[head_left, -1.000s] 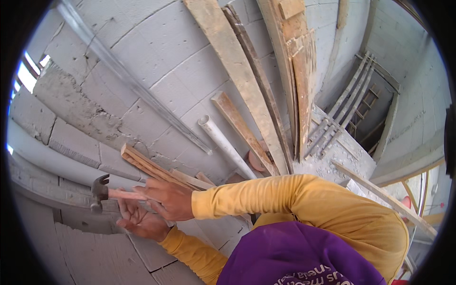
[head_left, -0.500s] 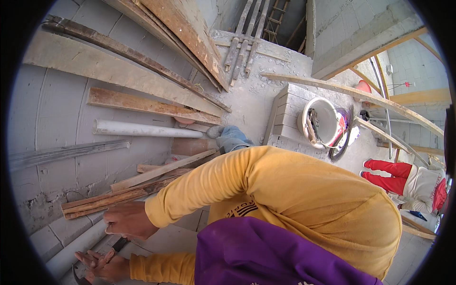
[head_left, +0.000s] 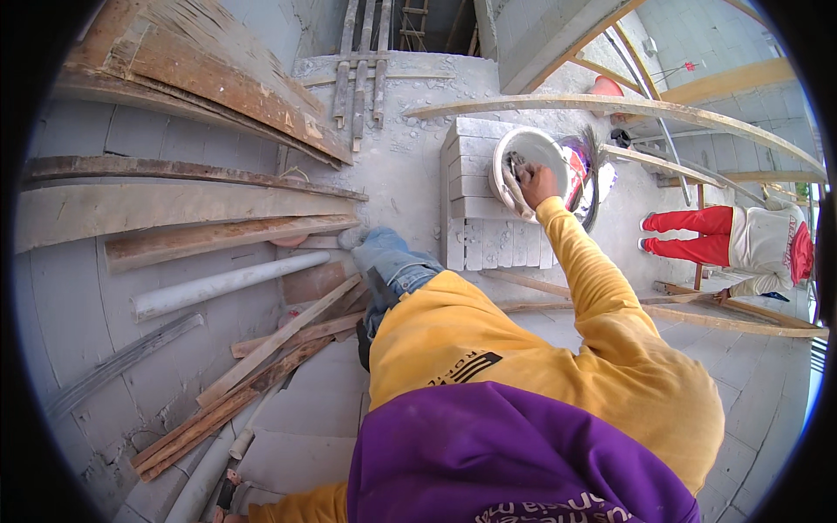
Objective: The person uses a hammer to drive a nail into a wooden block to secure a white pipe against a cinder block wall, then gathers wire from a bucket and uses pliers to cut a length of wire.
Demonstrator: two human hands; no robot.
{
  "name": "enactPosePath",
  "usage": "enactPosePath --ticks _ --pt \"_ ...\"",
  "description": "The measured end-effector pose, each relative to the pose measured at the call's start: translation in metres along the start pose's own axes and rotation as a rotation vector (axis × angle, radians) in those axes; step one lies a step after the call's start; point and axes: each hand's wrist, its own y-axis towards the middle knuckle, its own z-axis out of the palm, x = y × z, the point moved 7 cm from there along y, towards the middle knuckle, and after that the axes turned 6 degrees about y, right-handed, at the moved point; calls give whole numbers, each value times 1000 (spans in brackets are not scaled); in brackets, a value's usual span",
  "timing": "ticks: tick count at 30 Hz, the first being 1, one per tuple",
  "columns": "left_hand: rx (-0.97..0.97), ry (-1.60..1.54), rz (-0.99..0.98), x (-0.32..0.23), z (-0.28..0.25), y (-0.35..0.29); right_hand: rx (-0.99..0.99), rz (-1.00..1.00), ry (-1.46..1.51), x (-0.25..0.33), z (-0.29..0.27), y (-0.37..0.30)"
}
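Observation:
My right hand (head_left: 539,185) reaches into a white bucket (head_left: 500,157) standing on stacked grey blocks (head_left: 471,157). Its fingers are curled around something greyish near the bucket's inner left wall; what it is stays hidden. Dark tools or scraps lie in the bucket on that side. At the bottom left, my left hand (head_left: 228,510) is only partly visible, with its fingers closed around a dark, handle-like object (head_left: 227,495) that I cannot name. Close by it are a long pale pipe (head_left: 207,475) and a short pipe piece (head_left: 241,444).
Wooden planks (head_left: 183,192) and a white pipe (head_left: 227,283) lean along the left block wall. Loose timber (head_left: 235,405) lies beside my legs. Black wire (head_left: 595,179) hangs beside the bucket. A curved wooden strip (head_left: 610,105) crosses behind. A person in red trousers (head_left: 697,235) is at right.
My right hand has left the lower left, beside my left hand, and swung up and right into the bucket. My left hand is now lower, near the frame edge. The whole view has shifted.

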Motion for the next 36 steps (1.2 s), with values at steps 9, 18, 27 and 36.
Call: enactPosePath --ticks 9,18,27,36 --pt "45 -171 -52 8 -15 26 148 402 -189 -194 38 -14" --pt "48 -48 -63 8 17 15 200 476 -200 -231 62 44" --pt "3 327 -34 6 34 -7 239 430 -328 -331 141 118" --pt "-145 526 -156 -11 41 18 338 253 -666 -471 194 173"
